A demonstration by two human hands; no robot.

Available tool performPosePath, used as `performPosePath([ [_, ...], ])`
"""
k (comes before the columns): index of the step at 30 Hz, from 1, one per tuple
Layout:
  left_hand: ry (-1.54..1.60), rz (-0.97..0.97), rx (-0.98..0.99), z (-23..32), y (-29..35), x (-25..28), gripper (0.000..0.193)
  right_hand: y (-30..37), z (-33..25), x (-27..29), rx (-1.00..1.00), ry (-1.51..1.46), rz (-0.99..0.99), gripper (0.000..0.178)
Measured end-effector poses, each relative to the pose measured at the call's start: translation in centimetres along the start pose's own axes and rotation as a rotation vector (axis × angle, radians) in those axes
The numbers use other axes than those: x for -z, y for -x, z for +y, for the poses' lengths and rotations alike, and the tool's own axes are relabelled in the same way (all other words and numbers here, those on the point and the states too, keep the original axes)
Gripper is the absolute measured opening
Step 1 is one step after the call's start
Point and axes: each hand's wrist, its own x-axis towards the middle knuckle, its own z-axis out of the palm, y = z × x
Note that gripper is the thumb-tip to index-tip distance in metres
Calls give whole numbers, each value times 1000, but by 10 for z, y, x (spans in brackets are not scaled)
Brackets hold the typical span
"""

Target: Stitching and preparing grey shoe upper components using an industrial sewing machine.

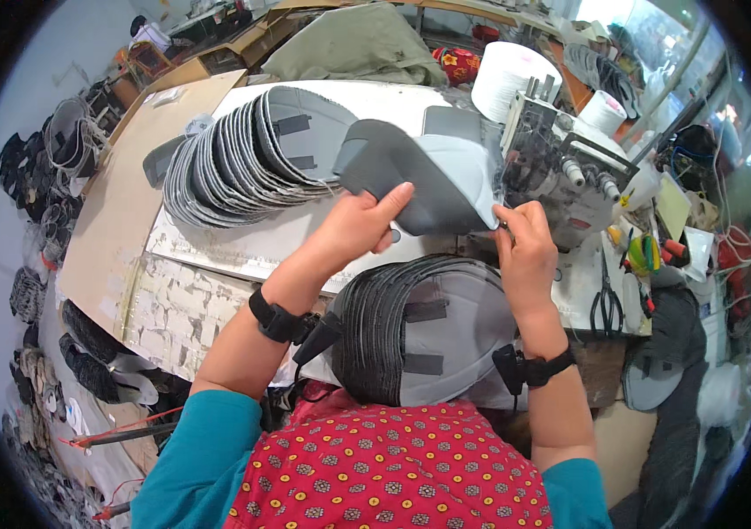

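A curved grey fabric panel (433,187), dark on one face and pale on the other, is held up in front of the sewing machine (561,154). My left hand (362,220) is closed on its lower left edge, thumb on top. At the panel's right corner my right hand (525,242) pinches with thumb and fingertips; a tiny dark bit shows there, too small to name. Close to my lap lies a stack of rounded grey pieces (371,331) with dark tabs. Another, longer stack of such pieces (243,159) leans over on the white tabletop (208,242), left of the held panel.
White thread cones (512,79) stand behind the machine. Black scissors (606,304) lie at the table's right, near a yellow-green spool (644,254). A cardboard sheet (115,220) covers the left side. An olive cloth (353,48) lies at the back.
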Motion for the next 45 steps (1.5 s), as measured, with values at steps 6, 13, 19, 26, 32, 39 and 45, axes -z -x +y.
performPosePath([
  [6,-269,-122,-325,1,20,-27,28,-7,-1,4,-18,-309,-28,22],
  [13,-402,-265,-663,7,-7,-19,30,-4,-24,33,-291,-671,-119,12],
  [19,-650,71,-864,20,-18,-20,22,-2,-42,35,-264,-601,-154,9],
  [26,-644,439,-1155,33,-37,-33,52,-10,-36,4,-321,-570,-89,9],
  [32,-327,-96,-522,30,-56,-35,45,2,-26,14,-535,-717,-90,9],
  [39,367,-189,-184,7,-60,-17,31,36,-26,29,-270,-692,-130,25],
  [45,572,6,-218,0,-56,-17,31,48,-21,15,-154,-610,-130,14],
])
